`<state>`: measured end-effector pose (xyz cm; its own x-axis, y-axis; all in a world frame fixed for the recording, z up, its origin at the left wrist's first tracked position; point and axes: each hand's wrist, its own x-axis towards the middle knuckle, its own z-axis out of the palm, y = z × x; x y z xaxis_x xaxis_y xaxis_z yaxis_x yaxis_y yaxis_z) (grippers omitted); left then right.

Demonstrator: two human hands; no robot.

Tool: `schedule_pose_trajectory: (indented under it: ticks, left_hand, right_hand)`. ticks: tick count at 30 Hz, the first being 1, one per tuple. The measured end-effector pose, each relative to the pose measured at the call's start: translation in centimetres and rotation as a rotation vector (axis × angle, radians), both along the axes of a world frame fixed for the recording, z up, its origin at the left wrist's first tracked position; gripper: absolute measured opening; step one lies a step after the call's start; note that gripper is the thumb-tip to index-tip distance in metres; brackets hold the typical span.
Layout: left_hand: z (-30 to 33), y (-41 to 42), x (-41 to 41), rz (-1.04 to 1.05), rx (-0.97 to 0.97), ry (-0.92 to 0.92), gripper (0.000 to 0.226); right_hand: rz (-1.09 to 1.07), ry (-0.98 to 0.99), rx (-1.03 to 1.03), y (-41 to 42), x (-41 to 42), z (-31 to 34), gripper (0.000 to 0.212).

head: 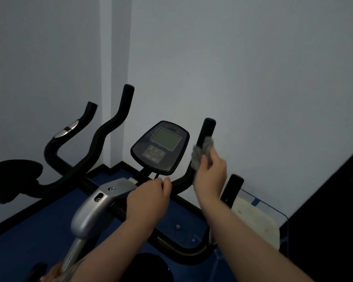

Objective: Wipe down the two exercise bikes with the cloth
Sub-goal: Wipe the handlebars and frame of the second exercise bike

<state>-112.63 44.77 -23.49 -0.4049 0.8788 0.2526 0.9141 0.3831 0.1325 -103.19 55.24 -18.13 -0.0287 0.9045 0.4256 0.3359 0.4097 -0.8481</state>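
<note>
My right hand (210,171) grips a grey cloth (202,152) wrapped against the right handlebar (205,132) of the near exercise bike (90,214), just right of its console (160,147). My left hand (149,197) curls round the handlebar's crossbar directly below the console, thumb and fingers closed on the black tube. The left handlebar (114,123) rises left of the console with free air around its tip. Further left of the console stands the second bike's handlebar (69,137) with a silver sensor band, and its black saddle (14,178) beyond that. Behind the console, two pale walls meet in a corner close to the bars, leaving little room there. Right of the console, a clear plastic container (273,212) sits on the blue floor (29,231) against the wall, holding something pale and flat that I cannot identify. A dark panel (334,210) closes off the far right.
</note>
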Motion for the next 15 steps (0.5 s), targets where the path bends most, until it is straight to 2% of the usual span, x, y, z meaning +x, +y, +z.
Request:
schedule_pose_trajectory:
  ticks: [3, 6, 8, 10, 11, 13, 15]
  left_hand:
    - [-0.2, 0.2, 0.0, 0.019, 0.019, -0.035, 0.038]
    - [-0.3, 0.4, 0.0, 0.013, 0.034, -0.078, 0.04]
    - [0.0, 0.2, 0.1, 0.018, 0.054, -0.137, 0.032]
    - [0.2, 0.3, 0.1, 0.057, 0.099, -0.229, 0.022]
    - [0.2, 0.4, 0.1, 0.083, 0.129, -0.298, 0.028]
    - [0.3, 0.5, 0.0, 0.112, 0.157, -0.391, 0.04]
    - [0.2, 0.4, 0.1, 0.103, 0.161, -0.383, 0.037]
  right_hand:
    - [0.055, -0.034, 0.017, -1.1, 1.3, -0.9, 0.037]
    - [-0.005, -0.108, 0.418, -0.1, 1.1, 2.8, 0.032]
    - [0.041, -0.287, 0.519, 0.9, 0.5, 5.0, 0.029]
    - [0.051, -0.623, 0.536, 1.1, 0.2, 4.8, 0.032]
    - [0.057, -0.743, 0.514, 0.8, 0.1, 3.8, 0.032]
    - [0.073, -0.751, 0.419, -0.5, 0.1, 1.4, 0.022]
    - [0.113, -0.683, 0.345, -1.7, 0.2, 0.0, 0.019]
